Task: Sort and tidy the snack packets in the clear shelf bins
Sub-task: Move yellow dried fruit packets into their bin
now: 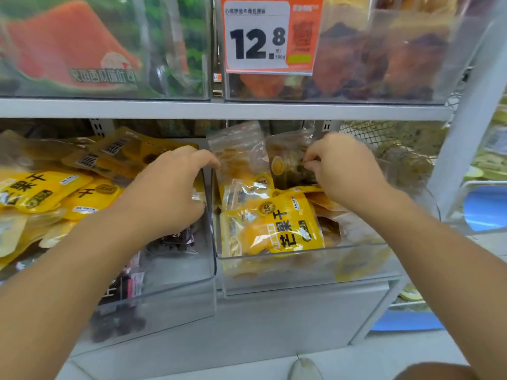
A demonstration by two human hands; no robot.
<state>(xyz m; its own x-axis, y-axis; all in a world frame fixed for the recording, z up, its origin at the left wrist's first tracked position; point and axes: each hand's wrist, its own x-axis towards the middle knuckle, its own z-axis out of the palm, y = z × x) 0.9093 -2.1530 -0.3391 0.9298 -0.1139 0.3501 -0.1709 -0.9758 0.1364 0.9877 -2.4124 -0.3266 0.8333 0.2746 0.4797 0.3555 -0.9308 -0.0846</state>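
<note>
Right hand (348, 171) pinching the clear packet (288, 160) upright at the back of the right bin (301, 270); left hand (170, 187), fingers loosely extended, touching the neighbouring upright packet (238, 152) (grip unclear). Mid-straightening, seemingly; next, probably seating both squarely behind the yellow mango packets (277, 223).

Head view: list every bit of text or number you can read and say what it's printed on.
"12.8", with "元/500g" small beside it: orange price tag on the upper bin.
"芒果干": front yellow packet in the right bin.
"果干", partly cut off: yellow packet in the left bin.
Green lettering on the watermelon-print pack, upper left: mirrored and blurred, unreadable.
Price tag's top line, barcode labels, dark packets: too small or blurred.
</note>
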